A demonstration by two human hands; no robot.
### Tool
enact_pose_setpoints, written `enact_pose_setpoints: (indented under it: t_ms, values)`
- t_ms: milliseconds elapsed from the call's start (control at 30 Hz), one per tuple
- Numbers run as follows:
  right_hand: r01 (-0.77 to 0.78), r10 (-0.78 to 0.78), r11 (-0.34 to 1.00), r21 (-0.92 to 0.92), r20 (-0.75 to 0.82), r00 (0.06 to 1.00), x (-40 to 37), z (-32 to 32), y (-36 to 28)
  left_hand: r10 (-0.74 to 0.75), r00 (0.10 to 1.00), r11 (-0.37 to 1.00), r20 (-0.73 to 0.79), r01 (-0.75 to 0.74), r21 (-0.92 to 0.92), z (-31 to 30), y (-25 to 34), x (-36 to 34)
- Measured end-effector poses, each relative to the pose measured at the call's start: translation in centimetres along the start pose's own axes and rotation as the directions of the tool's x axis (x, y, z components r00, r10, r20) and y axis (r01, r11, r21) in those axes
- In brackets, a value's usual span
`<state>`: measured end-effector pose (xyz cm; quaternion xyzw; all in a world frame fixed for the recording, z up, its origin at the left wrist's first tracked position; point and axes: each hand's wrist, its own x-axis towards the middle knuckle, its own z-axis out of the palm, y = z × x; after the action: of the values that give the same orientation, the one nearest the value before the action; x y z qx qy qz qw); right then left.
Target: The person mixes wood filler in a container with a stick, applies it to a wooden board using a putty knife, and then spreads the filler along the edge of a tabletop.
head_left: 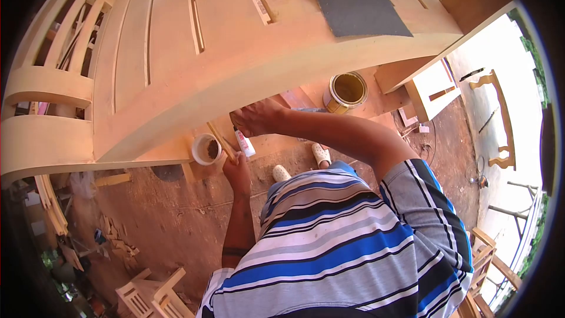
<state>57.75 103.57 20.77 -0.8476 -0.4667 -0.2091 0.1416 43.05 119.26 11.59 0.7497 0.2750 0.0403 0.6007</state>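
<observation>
My left hand (236, 171) is closed round a thin, light wooden stick (221, 139) that slants up towards the curved wooden edge. Beside the stick stands a white plastic cup (202, 152) with brown, grainy matter in it. My right hand (262, 118) is closed just under the front edge of the slatted wooden furniture piece (235, 76); I cannot tell what its fingers hold. Close below those fingers is a white bottle (245, 144) with red lettering and a dark tip. A dark sheet of sandpaper (356, 3) lies on top of the furniture piece.
An open metal tin (347, 91), its inside yellow-brown, stands past my right forearm. My white clogs (281, 172) are on the brown floor (176, 212). Wood offcuts (120, 241) lie at the left. Wooden chair frames (156, 294) stand at lower left, and a shaped wooden piece (500, 118) lies at right.
</observation>
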Motion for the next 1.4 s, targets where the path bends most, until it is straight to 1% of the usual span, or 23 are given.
enact_pose_setpoints:
  t_ms: [100,200,267,300,367,400,467,500,533,567,667,700,767,833,867,967,1000,1100,1167,1200,1300,1333,1400]
  values:
    - [-0.074,0.038,0.992,0.1,0.33,0.943,0.5,-1.7,0.5,-0.012,1.0,0.999,0.002,0.012,-0.031,0.0,-0.7,0.2]
    - [-0.044,0.002,0.974,0.222,0.189,0.982,0.3,-3.1,1.7,-0.06,0.998,0.996,-0.016,0.059,-0.067,0.2,0.1,-0.2]
    - [-0.102,0.101,0.865,0.492,0.03,0.994,0.2,-3.9,2.4,-0.069,0.997,0.994,-0.027,0.066,-0.09,0.1,0.0,-0.5]
    - [-0.111,0.17,0.781,0.614,-0.037,0.985,0.0,-4.2,2.9,-0.023,0.999,0.997,-0.024,0.021,-0.079,0.0,-0.4,-0.3]
    - [-0.301,0.277,0.73,0.614,0.137,0.951,-1.2,-3.3,4.7,0.06,0.998,0.997,-0.011,-0.061,-0.056,0.0,-1.5,0.1]
    - [-0.393,0.326,0.692,0.605,0.224,0.919,-2.1,-2.5,5.0,0.021,1.0,0.999,0.015,-0.02,-0.037,-0.1,-1.1,-0.3]
    - [-0.342,0.509,0.459,0.82,0.074,0.858,-5.1,-1.4,5.0,-0.056,0.997,0.998,0.052,0.056,0.006,-0.7,0.7,-0.8]
    - [-0.272,0.59,0.128,0.954,0.147,0.794,-5.8,-2.3,4.5,-0.075,0.995,0.997,0.058,0.076,-0.012,-0.8,0.5,-0.6]
    - [-0.114,0.662,-0.198,0.974,0.218,0.717,-6.5,-3.1,4.0,-0.096,0.993,0.995,0.064,0.098,-0.03,-1.0,0.1,-0.2]
    - [0.115,0.606,-0.66,0.742,0.435,0.667,-6.8,-5.4,2.4,-0.101,0.993,0.993,0.057,0.104,-0.049,-1.1,-0.1,-0.3]
    - [0.283,0.519,-0.824,0.49,0.455,0.724,-11.2,-8.6,1.7,-0.083,0.996,0.991,0.022,0.085,-0.105,-0.9,1.2,-0.8]
    - [0.337,0.575,-0.799,0.498,0.467,0.672,-12.7,-9.7,1.1,-0.142,0.989,0.987,0.046,0.145,-0.073,-1.0,2.7,-1.3]
    - [0.441,0.676,-0.734,0.516,0.488,0.553,-15.8,-11.7,-0.4,-0.147,0.988,0.986,0.052,0.151,-0.076,-1.5,1.6,-1.0]
    - [0.507,0.759,-0.651,0.565,0.504,0.412,-18.8,-13.7,-1.4,-0.162,0.986,0.985,0.031,0.164,-0.062,-1.2,3.6,-2.4]
    - [0.573,0.795,-0.603,0.555,0.475,0.376,-20.8,-13.8,-1.6,-0.167,0.986,0.984,0.016,0.168,-0.056,-1.0,4.3,-2.9]
    - [0.649,0.883,-0.425,0.631,0.446,0.145,-25.9,-13.0,-0.9,-0.248,0.966,0.968,0.068,0.249,-0.013,-1.6,3.9,-3.2]
    - [0.647,0.909,-0.369,0.667,0.404,0.102,-27.9,-11.8,-0.2,-0.233,0.969,0.973,0.081,0.233,0.009,-1.5,3.9,-3.3]
    - [0.567,0.877,-0.221,0.794,0.416,-0.24,-30.5,-8.8,2.7,-0.204,0.975,0.979,0.092,0.2,0.047,-1.0,4.7,-3.6]
    - [0.551,0.829,-0.146,0.822,0.405,-0.385,-31.8,-6.1,5.0,-0.202,0.975,0.979,0.088,0.199,0.043,-0.8,5.4,-3.5]
    - [0.567,0.821,-0.112,0.816,0.397,-0.41,-31.8,-5.6,6.0,-0.198,0.97,0.98,0.14,0.19,0.065,-1.6,5.1,-3.1]
    - [0.423,0.823,-0.18,0.888,0.371,-0.43,-31.5,-4.2,8.2,0.1,0.99,0.985,0.097,-0.112,0.132,-2.7,4.4,-2.5]
    - [0.301,0.729,-0.296,0.907,0.418,-0.542,-30.5,-4.3,8.0,0.064,0.991,0.963,0.119,-0.092,0.253,-3.2,6.7,-3.3]
    - [0.157,0.695,-0.451,0.879,0.456,-0.555,-29.2,-4.8,7.6,0.245,0.954,0.852,0.173,-0.297,0.432,-4.7,9.8,-4.0]
